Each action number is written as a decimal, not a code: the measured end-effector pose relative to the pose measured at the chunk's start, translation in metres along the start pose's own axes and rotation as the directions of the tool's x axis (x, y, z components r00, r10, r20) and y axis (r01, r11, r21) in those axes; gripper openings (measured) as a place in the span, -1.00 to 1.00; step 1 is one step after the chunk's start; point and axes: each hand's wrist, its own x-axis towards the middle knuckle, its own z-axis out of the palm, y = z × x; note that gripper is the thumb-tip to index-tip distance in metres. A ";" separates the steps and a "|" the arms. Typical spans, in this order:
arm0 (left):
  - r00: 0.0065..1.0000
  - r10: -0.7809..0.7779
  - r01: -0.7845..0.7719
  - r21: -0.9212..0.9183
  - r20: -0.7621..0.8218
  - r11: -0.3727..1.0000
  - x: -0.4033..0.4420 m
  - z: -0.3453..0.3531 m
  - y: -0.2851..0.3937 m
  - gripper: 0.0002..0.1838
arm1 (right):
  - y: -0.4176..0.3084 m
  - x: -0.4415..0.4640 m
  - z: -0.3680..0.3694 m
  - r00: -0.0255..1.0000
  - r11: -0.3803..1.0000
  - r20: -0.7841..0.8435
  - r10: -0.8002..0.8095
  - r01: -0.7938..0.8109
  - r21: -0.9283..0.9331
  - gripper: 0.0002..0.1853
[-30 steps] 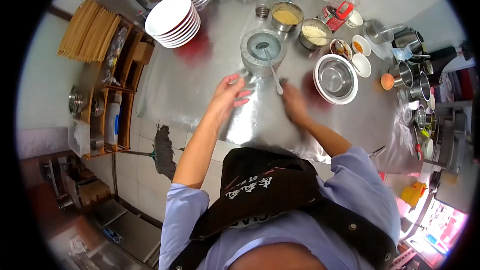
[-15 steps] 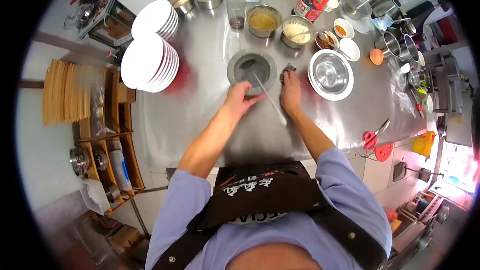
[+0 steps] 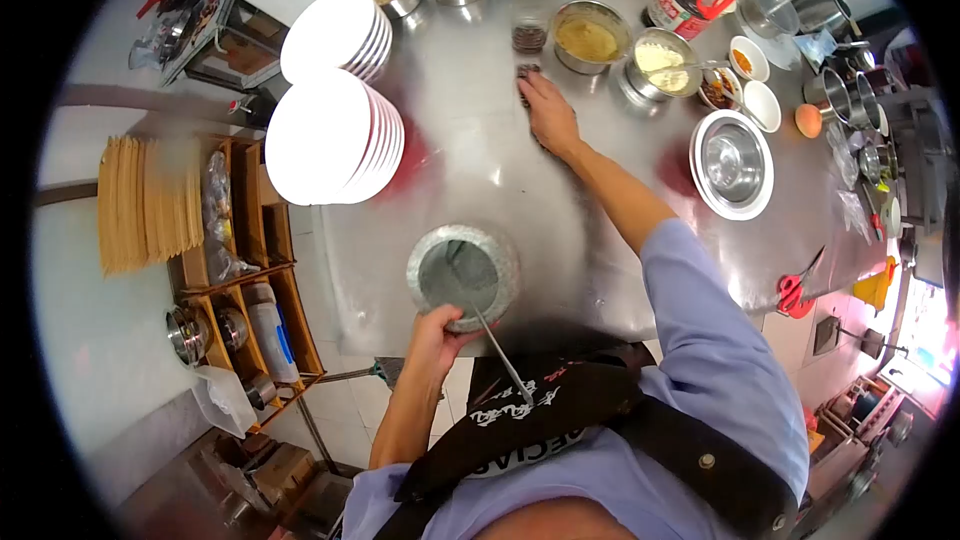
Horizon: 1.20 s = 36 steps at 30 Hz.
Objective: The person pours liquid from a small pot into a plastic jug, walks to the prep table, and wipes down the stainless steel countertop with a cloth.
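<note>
A grey stone mortar [image 3: 508, 270] is near the table's front edge, with a long-handled metal spoon [image 3: 507, 359] leaning out of it toward me. My left hand [image 3: 437, 335] grips the mortar's near rim, close to the spoon's handle. Farther back on the steel table, my right hand [image 3: 549, 110] presses down on a small dark, mottled cloth [image 3: 526, 73], its fingers closed over it. Just beyond that cloth stands a clear bottle [image 3: 533, 10] with dark contents at the bottom.
Two stacks of white plates [image 3: 318, 135] stand at the left. Metal bowls of yellow paste [image 3: 588, 39] and pale minced food [image 3: 662, 60] sit at the back. To the right are a steel bowl in a white one [image 3: 735, 160], a large red-labelled jug [image 3: 690, 0] and red scissors [image 3: 793, 290].
The mortar and spoon have come toward me to the table's front edge with my left hand. My right hand has moved the cloth away, back toward the bottle.
</note>
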 end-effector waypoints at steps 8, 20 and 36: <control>0.993 0.105 -0.108 -0.050 -0.059 0.993 -0.008 -0.036 0.023 -0.59 | -0.046 0.022 0.048 0.973 0.981 0.129 -0.190 0.184 0.059 -0.56; 1.000 0.020 -0.020 -0.012 0.024 1.000 0.002 -0.049 0.028 -0.56 | -0.041 -0.132 -0.058 0.955 0.974 0.263 -0.140 0.181 -0.138 -0.55; 0.998 0.067 -0.068 0.042 0.015 0.997 -0.005 -0.040 0.022 -0.53 | -0.049 -0.104 -0.054 0.987 0.965 0.135 -0.082 0.112 -0.235 -0.62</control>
